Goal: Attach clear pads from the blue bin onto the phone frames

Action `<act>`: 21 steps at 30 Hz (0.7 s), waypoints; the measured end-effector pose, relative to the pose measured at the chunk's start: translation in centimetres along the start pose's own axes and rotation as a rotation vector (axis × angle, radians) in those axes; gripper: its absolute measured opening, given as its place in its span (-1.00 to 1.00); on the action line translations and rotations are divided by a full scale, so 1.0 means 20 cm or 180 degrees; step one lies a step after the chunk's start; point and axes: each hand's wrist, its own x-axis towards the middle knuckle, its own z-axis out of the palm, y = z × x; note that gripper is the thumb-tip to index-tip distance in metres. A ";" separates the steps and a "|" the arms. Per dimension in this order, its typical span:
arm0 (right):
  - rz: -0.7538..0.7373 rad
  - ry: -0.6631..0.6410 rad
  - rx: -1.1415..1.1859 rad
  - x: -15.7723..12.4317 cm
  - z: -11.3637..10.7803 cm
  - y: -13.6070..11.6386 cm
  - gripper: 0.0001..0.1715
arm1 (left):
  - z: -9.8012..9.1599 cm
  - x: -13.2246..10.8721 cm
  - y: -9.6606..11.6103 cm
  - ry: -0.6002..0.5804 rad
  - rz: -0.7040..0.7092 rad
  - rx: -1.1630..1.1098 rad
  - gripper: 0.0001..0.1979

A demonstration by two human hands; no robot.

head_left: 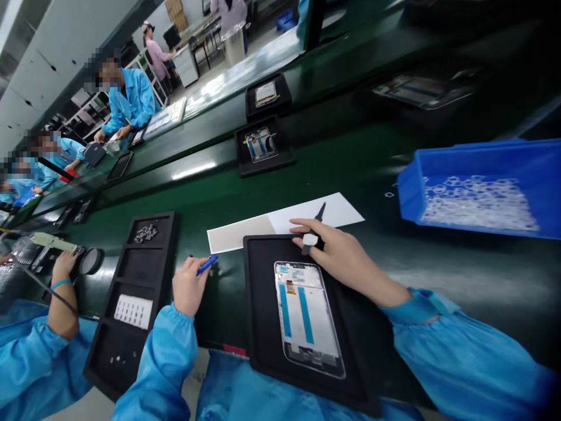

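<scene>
My left hand [190,285] is closed around a blue pen-like tool [207,265], held just above the green bench between two black trays. My right hand [339,251] pinches a slim black tool [321,211] with a pale patch [310,240] near its lower end; its exact kind is unclear. That hand hovers at the top edge of a black tray [263,327]. In this tray lies an opened phone body [310,318], silver with two blue strips. Behind the tray, a white and beige sheet [239,233] lies partly under my right fingers.
A compartmented black tray [169,251] at left holds small metal parts [146,234] and a white card [134,311]. At right stands a blue bin [407,193] of white frame-shaped pieces [477,204]. A co-worker's hand [64,266] is far left. Trays with phone parts sit farther back.
</scene>
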 end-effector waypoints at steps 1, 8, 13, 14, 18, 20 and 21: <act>-0.0035 -0.0078 -0.0043 0.01 0.01 0.01 -0.58 | 0.02 0.02 -0.03 -0.0025 -0.0195 0.0124 -0.86; -0.0158 -0.0341 -0.0128 0.04 0.01 0.00 -0.28 | 0.08 0.08 -0.06 -0.0447 -0.0503 0.0358 -0.88; -0.0264 -0.0445 -0.0147 0.01 0.03 -0.02 -0.38 | 0.09 0.09 -0.07 -0.0523 -0.0313 0.0355 -0.89; -0.0272 -0.0428 -0.0174 0.01 0.04 -0.01 -0.45 | 0.09 0.09 -0.08 -0.0545 -0.0295 0.0323 -0.90; -0.0190 -0.0335 -0.0161 0.01 0.05 -0.01 -0.56 | 0.07 0.09 -0.07 -0.0453 -0.0134 0.0006 -0.96; -0.0064 -0.0176 -0.0081 0.01 0.04 -0.05 -0.57 | 0.06 0.09 -0.04 -0.0067 0.0108 -0.0285 -0.93; 0.0014 -0.0069 0.0024 0.01 0.04 -0.08 -0.59 | 0.05 0.08 -0.01 0.0237 0.0302 -0.0422 -0.92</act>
